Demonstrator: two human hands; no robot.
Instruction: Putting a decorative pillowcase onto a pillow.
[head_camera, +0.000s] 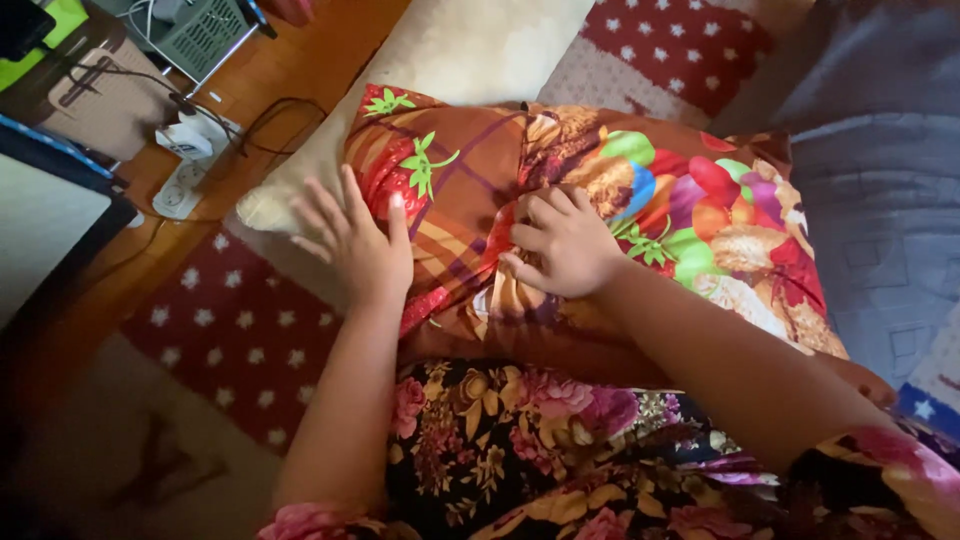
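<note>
A pillow in a brown cover printed with bright fruit (690, 190) lies across my lap. My left hand (355, 240) rests flat on its left end with the fingers spread, holding nothing. My right hand (565, 240) sits at the middle of the pillow, its fingers curled and pinching a fold of the cover fabric. A plain cream pillow (470, 45) lies just behind, partly under the printed one. My lap is covered by dark floral cloth (520, 450).
A red and grey star-patterned bedsheet (235, 335) covers the mattress. At the upper left, a wooden floor (290, 75) holds a white power strip with plugs and cables (190, 150). A grey blanket (880, 170) lies at the right.
</note>
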